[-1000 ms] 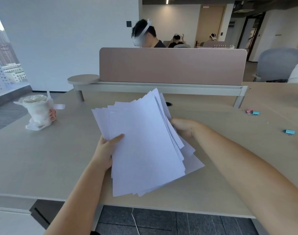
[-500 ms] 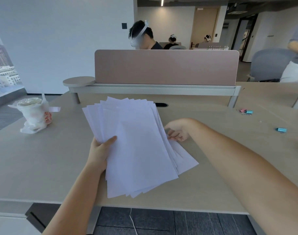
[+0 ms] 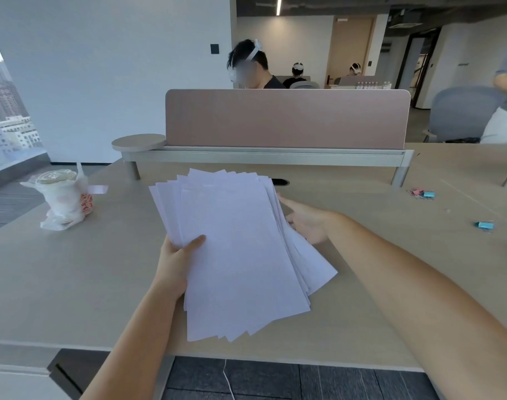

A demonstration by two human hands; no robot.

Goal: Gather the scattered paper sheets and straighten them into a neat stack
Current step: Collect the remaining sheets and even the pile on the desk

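A fanned bundle of white paper sheets (image 3: 238, 249) is held above the beige desk (image 3: 73, 278), its edges uneven and spread out at top and bottom. My left hand (image 3: 178, 255) grips the bundle's left edge, thumb on top of the front sheet. My right hand (image 3: 307, 220) is at the bundle's right edge with fingers spread and flat, palm toward the sheets; its fingertips touch or nearly touch the edge, but nothing is gripped.
A wrapped cup in a white plastic bag (image 3: 63, 200) stands at the desk's left. Binder clips (image 3: 422, 194) and a blue clip (image 3: 484, 225) lie at the right. A pink divider panel (image 3: 287, 119) closes the desk's far side; people sit beyond it.
The right hand has let go of the sheets' right side and opened flat beside them. The bundle has turned more upright and squared up a little in the left hand.
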